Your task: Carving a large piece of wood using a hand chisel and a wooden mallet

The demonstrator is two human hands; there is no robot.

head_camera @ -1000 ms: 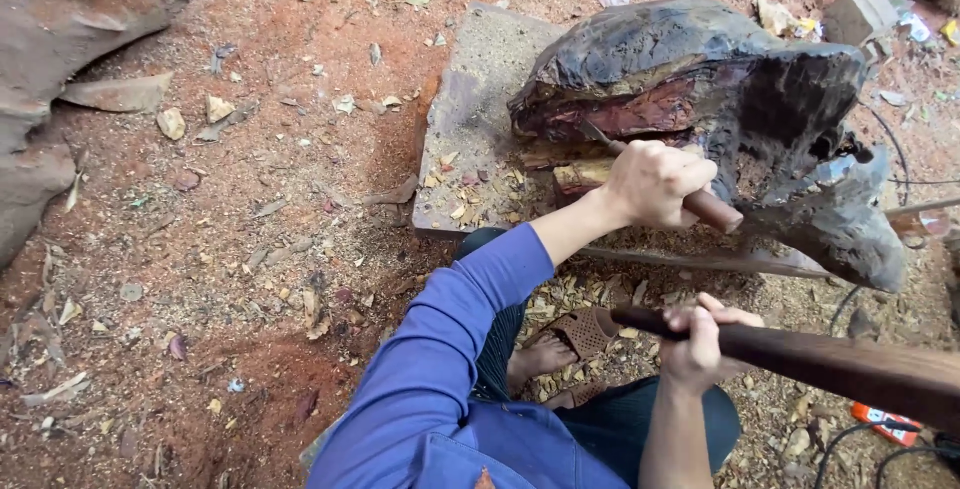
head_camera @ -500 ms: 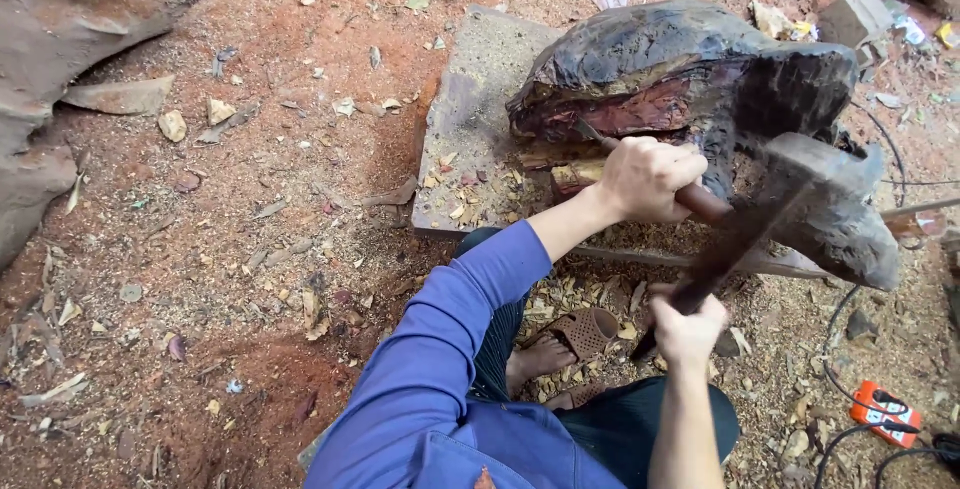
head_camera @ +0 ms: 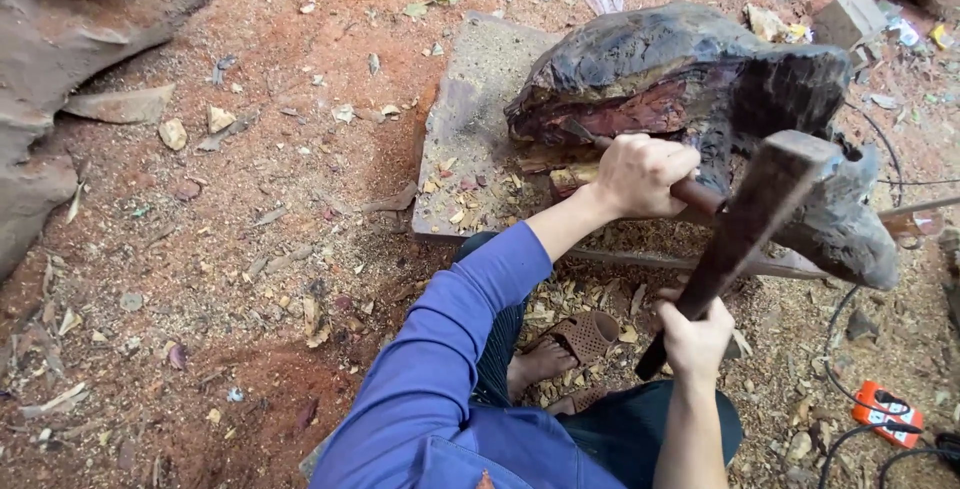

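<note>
From my head camera, looking down: my left hand (head_camera: 640, 174) is wrapped tight around the handle of a chisel (head_camera: 690, 192), fingers closed over it so only the reddish-brown end of the handle shows past my fist. The thin metal shank runs up and left from my knuckles into the red, freshly cut groove of the dark wood block (head_camera: 690, 89) — the tip is hidden in the cut, so I cannot tell how deep it sits. My blue sleeve (head_camera: 450, 349) runs down from that wrist toward the bottom of the view.

My right hand (head_camera: 695, 339) is closed in a fist around the lower end of a wooden mallet (head_camera: 750, 219). The mallet slants up and to the right, its squared head just beside the chisel handle's end; whether the two are touching I cannot tell, as the head is a little blurred.

The wood block rests on a flat grey stone slab (head_camera: 470, 119), with pale chips scattered over the slab and the red dirt ground (head_camera: 250, 279) around it. My bare foot (head_camera: 540, 364) shows between my arms, beside a brown sandal (head_camera: 590, 334) lying among the shavings. At the lower right an orange power strip (head_camera: 885, 411) sits on the ground with black cables trailing from it. A large weathered log (head_camera: 60, 99) fills the upper left corner.
</note>
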